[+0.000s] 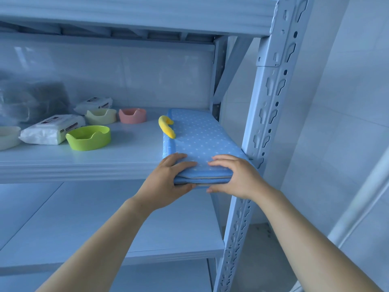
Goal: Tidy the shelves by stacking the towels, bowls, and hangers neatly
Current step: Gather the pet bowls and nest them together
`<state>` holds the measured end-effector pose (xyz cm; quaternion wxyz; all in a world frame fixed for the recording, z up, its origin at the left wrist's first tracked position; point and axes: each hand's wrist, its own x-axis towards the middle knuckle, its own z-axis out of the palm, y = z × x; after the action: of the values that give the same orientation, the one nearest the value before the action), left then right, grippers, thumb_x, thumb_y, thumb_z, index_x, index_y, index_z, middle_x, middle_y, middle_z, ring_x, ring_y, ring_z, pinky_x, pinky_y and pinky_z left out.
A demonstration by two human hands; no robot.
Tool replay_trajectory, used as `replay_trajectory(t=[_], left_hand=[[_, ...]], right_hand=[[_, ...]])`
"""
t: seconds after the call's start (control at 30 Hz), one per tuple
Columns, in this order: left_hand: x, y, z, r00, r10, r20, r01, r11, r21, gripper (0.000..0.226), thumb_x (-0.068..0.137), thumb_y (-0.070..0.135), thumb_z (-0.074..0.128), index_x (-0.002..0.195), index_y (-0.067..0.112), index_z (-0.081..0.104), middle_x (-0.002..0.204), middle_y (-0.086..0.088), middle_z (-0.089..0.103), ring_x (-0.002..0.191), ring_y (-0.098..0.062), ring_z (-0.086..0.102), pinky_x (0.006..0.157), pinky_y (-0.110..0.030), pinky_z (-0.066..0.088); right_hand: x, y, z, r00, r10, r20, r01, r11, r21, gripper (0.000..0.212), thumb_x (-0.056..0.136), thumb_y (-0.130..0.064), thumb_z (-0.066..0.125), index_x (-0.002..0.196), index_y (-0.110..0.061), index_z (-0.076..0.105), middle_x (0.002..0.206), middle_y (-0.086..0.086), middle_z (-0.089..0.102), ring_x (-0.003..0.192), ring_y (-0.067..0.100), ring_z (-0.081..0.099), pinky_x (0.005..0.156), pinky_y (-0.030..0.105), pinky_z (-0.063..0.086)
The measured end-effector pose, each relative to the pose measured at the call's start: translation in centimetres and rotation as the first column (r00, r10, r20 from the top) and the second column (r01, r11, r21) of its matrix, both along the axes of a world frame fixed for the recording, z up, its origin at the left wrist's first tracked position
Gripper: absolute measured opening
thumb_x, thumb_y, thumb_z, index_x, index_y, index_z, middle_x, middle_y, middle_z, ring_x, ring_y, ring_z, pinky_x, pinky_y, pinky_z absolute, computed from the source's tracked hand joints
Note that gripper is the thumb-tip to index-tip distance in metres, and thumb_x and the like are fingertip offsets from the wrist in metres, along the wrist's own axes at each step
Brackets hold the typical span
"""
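Folded towel long axis front-to-back; both hands' grip at near end.

The one head-worn camera is looking forward and a little downward, standing close before the right end of the shelving. It is sitting just above the middle shelf, catching the upper shelf from beneath and the lower shelf from above. The right front upright is passing close by. The left hand and right hand, gripping the blue dotted towel, are filling the centre.
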<state>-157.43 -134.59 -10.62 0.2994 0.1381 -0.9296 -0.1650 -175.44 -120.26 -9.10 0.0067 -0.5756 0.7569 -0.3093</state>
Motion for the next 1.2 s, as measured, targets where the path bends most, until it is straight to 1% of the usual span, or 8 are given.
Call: replay_trajectory(t=[0.1,0.33,0.57,0.63,0.7,0.8,1.0,1.2], left_hand=[[0.4,0.2,-0.1,1.000,0.019,-0.022,-0.019,1.000,0.022,0.054,0.077,0.032,0.073,0.127,0.028,0.055,0.139,0.005,0.039,0.128,-0.012,0.037,0.104,-0.018,0.025],[1.9,-0.6,0.7,0.995,0.095,-0.035,-0.093,0.994,0.063,0.037,0.086,0.040,0.060,0.122,0.032,0.057,0.131,0.011,0.047,0.119,-0.009,0.046,0.094,-0.024,0.041],[6.1,-3.3,1.7,0.975,0.212,-0.068,-0.208,0.976,0.057,0.029,0.088,0.039,0.056,0.117,0.035,0.059,0.116,0.018,0.054,0.072,0.011,0.050,0.065,-0.012,0.035],[7.5,-4.5,1.9,0.965,0.247,-0.087,-0.241,0.968,0.072,0.028,0.088,0.040,0.056,0.116,0.034,0.059,0.114,0.017,0.056,0.077,0.014,0.052,0.066,-0.007,0.034],[9.0,-5.9,2.1,0.952,0.291,-0.093,-0.283,0.955,0.092,0.027,0.088,0.041,0.055,0.115,0.036,0.059,0.113,0.018,0.058,0.092,0.004,0.056,0.070,-0.017,0.042],[11.6,-8.0,2.3,0.931,0.353,-0.092,-0.344,0.934,0.094,0.025,0.087,0.042,0.055,0.112,0.039,0.058,0.109,0.020,0.059,0.088,-0.009,0.061,0.068,-0.029,0.050],[17.5,-13.3,2.8,0.906,0.414,-0.085,-0.408,0.909,0.082,0.022,0.087,0.040,0.057,0.109,0.039,0.060,0.103,0.020,0.061,0.091,-0.003,0.058,0.067,-0.025,0.049],[22.5,-18.6,3.3,0.895,0.441,-0.064,-0.437,0.897,0.067,0.020,0.087,0.038,0.056,0.107,0.038,0.060,0.102,0.021,0.062,0.094,0.001,0.055,0.073,-0.023,0.047]], right_hand=[[0.7,-0.4,0.8,0.998,0.042,0.039,-0.037,0.992,-0.117,0.061,0.061,-0.070,0.063,0.109,-0.032,0.065,0.117,-0.020,0.058,0.111,-0.009,0.048,0.098,0.014,0.036],[3.0,-3.3,1.2,0.996,0.086,0.017,-0.082,0.980,-0.180,0.017,0.083,-0.030,0.065,0.099,-0.027,0.070,0.100,-0.016,0.067,0.098,-0.003,0.057,0.086,0.013,0.042],[6.5,-7.8,2.0,0.985,0.171,0.013,-0.166,0.970,-0.177,0.013,0.082,-0.027,0.067,0.094,-0.029,0.071,0.090,-0.018,0.067,0.085,-0.002,0.057,0.070,0.005,0.037],[7.8,-9.4,2.3,0.980,0.200,0.004,-0.196,0.965,-0.172,0.014,0.082,-0.028,0.066,0.095,-0.029,0.071,0.088,-0.020,0.065,0.081,-0.004,0.056,0.068,0.005,0.036],[9.3,-11.3,2.5,0.971,0.241,0.005,-0.236,0.957,-0.169,0.014,0.083,-0.027,0.066,0.096,-0.027,0.071,0.090,-0.019,0.066,0.083,-0.005,0.055,0.071,0.005,0.037],[11.8,-14.3,2.8,0.959,0.285,0.013,-0.279,0.947,-0.162,0.014,0.084,-0.027,0.066,0.097,-0.027,0.070,0.095,-0.015,0.068,0.089,-0.001,0.056,0.076,0.008,0.040],[16.7,-20.8,2.9,0.945,0.326,0.005,-0.321,0.933,-0.164,0.011,0.084,-0.031,0.064,0.092,-0.031,0.071,0.088,-0.020,0.065,0.089,0.000,0.057,0.080,0.021,0.047],[21.8,-26.6,3.0,0.931,0.366,0.004,-0.358,0.912,-0.201,0.010,0.083,-0.032,0.065,0.090,-0.032,0.071,0.082,-0.024,0.061,0.086,-0.002,0.056,0.077,0.019,0.045]])
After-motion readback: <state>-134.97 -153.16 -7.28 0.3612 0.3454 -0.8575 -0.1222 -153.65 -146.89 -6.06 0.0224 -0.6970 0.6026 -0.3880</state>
